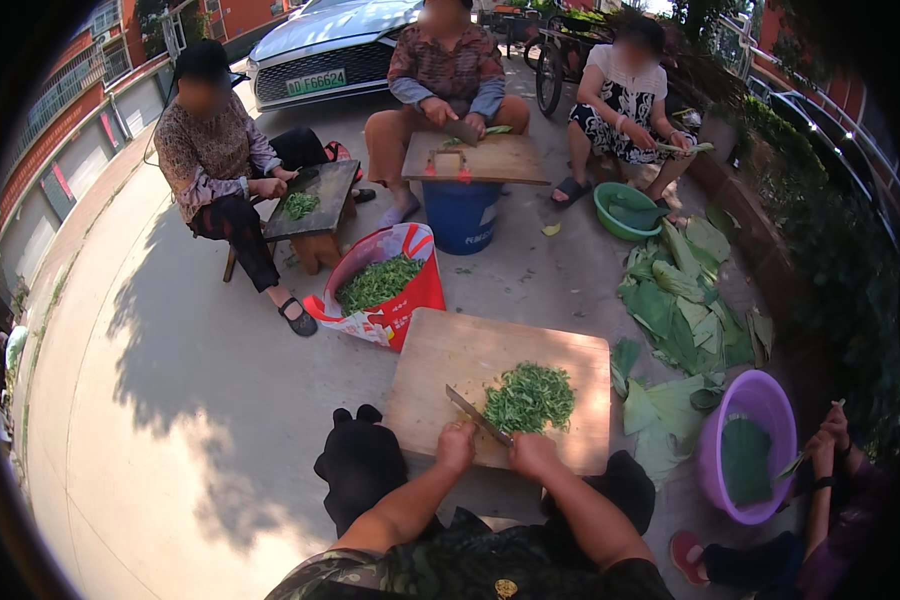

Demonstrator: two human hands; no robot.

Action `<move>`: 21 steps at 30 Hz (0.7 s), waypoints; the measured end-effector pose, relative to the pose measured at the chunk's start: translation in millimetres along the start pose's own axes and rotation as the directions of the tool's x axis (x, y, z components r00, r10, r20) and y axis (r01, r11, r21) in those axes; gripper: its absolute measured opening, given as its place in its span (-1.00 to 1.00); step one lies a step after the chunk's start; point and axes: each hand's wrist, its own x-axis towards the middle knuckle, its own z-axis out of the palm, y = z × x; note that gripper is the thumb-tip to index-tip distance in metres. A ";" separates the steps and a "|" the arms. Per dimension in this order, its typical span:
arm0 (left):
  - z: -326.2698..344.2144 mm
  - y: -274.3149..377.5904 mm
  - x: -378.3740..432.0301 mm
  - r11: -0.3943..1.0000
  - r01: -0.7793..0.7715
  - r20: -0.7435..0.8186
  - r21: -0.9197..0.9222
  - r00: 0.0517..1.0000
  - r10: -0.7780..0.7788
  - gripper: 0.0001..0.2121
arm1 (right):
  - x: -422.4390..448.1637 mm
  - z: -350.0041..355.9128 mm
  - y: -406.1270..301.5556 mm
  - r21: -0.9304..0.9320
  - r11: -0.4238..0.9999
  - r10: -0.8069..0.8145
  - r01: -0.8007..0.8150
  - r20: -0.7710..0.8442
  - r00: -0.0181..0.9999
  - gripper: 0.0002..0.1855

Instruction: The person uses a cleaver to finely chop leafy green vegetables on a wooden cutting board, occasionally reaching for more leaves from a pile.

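Note:
My right hand (532, 454) is closed around the handle of a kitchen knife (474, 411), low over a wooden cutting board (427, 360). The blade slants up and left. My left hand (457, 447) is curled at the board's near edge, close to the blade; whether it touches the blade or holds anything, I cannot tell. A heap of chopped green leaves (531, 397) lies on the board, right of the blade. Past the board's far left corner stands a red and white bag (412, 315) with chopped greens (381, 283) inside.
Large leaves (682, 307) lie at the right, near a purple basin (786, 420) beside a person's hands (829, 442). Farther off, two people work at boards (337, 176), (487, 161); another sits by a green basin (607, 221). A car (330, 45) stands behind.

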 end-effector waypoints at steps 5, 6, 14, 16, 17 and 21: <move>-0.7 -15.8 -4.6 0.998 -0.032 0.077 -0.046 0.996 0.036 -0.88 | 0.8 3.6 -10.0 0.010 1.000 0.009 -0.008 -0.030 1.000 -0.78; -2.9 -12.6 -4.3 0.995 0.029 0.122 -0.091 0.992 -0.018 -0.89 | -0.1 4.4 -10.1 0.007 1.000 0.016 -0.016 -0.034 0.999 -0.78; -10.8 2.2 -7.5 0.992 0.114 0.150 -0.062 0.983 -0.104 -0.91 | -8.2 2.7 -19.5 -0.044 0.999 0.025 -0.028 -0.072 0.997 -0.82; -13.2 6.0 -5.3 0.991 0.128 0.138 -0.039 0.983 -0.121 -0.91 | -11.6 5.3 -16.6 -0.030 0.999 0.035 -0.038 -0.091 0.995 -0.82; -12.9 7.2 -5.0 0.991 0.135 0.132 -0.028 0.983 -0.130 -0.91 | -13.2 6.2 -15.0 -0.024 0.999 0.041 -0.044 -0.100 0.994 -0.82; 1.3 -11.5 -8.5 0.994 0.110 0.090 -0.025 0.990 -0.107 -0.89 | -23.3 2.8 -23.8 -0.048 0.998 0.033 -0.037 -0.084 0.996 -0.82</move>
